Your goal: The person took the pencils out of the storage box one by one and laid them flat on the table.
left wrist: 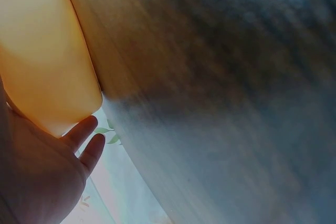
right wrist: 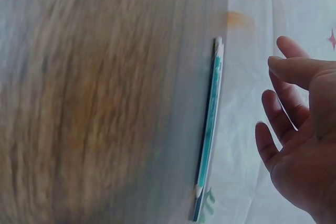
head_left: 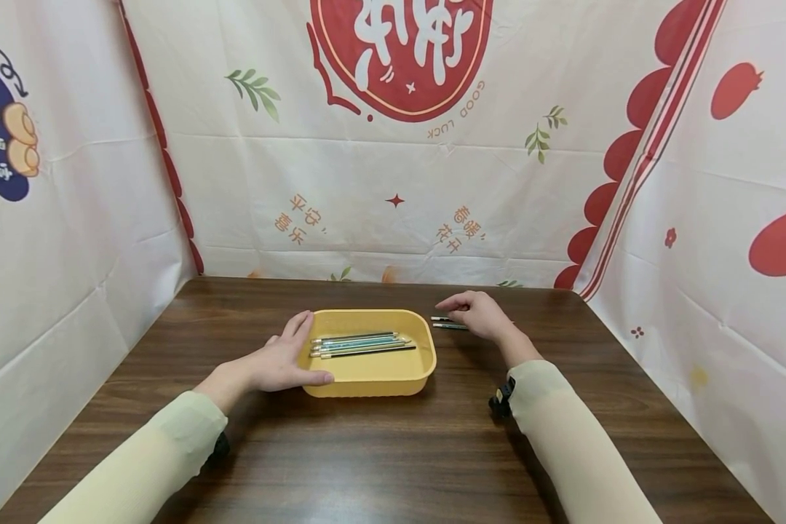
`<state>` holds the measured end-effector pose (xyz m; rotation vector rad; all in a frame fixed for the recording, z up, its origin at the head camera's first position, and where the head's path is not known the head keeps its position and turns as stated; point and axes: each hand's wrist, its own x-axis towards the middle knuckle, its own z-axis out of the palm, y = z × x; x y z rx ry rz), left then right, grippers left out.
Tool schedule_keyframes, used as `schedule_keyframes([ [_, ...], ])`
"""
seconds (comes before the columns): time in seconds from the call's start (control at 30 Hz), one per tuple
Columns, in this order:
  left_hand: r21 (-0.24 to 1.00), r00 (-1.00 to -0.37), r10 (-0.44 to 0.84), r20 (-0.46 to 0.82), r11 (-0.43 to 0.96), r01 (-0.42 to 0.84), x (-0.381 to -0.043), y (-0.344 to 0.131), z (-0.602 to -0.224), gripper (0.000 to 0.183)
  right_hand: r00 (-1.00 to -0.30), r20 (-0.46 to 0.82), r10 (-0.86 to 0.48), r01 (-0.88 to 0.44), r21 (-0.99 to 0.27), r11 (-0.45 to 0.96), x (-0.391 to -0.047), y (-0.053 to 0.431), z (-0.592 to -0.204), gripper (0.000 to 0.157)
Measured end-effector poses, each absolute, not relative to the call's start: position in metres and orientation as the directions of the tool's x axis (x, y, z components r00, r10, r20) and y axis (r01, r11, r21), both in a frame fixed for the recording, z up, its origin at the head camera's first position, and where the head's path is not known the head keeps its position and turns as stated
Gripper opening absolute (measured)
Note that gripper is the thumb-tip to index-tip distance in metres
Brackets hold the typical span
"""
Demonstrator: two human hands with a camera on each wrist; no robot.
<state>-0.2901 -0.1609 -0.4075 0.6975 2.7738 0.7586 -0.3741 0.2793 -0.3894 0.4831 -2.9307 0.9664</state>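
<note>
Pencils (head_left: 450, 327), in head view, partly behind right fingers (head_left: 457, 299)

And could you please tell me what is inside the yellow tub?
Several pencils lie roughly side by side in the tub, teal and dark ones among them, with its bare bottom showing nearer the viewer. Whatever lies directly beneath them is covered.
</note>
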Motion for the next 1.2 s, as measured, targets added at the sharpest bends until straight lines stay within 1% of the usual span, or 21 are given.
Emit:
schedule_keyframes([
  [0.33,0.519,-0.872,0.486,-0.051,0.759,0.392,-0.289,-0.16,-0.406,0.136,-0.931,0.159,-0.327,-0.355,-0.599,0.718,-0.367,0.26,-0.381,0.027],
  [0.63,0.52,-0.874,0.482,-0.055,0.761,0.388,-0.29,-0.161,-0.406,0.136,-0.933,0.163,-0.32,-0.34,-0.692,0.637,-0.352,0.231,-0.365,0.026],
  [0.8,0.52,-0.876,0.479,-0.057,0.763,0.384,-0.29,-0.161,-0.406,0.136,-0.928,0.165,-0.333,-0.344,-0.719,0.603,-0.344,0.212,-0.358,0.024],
  [1.03,0.529,-0.875,0.481,-0.052,0.756,0.385,-0.29,-0.16,-0.405,0.135,-0.883,0.209,-0.42,-0.434,-0.706,0.56,-0.341,0.187,-0.354,0.024],
  [1.2,0.528,-0.878,0.475,-0.056,0.76,0.378,-0.29,-0.159,-0.405,0.133,-0.852,0.209,-0.48,-0.477,-0.688,0.547,-0.34,0.17,-0.357,0.024],
])
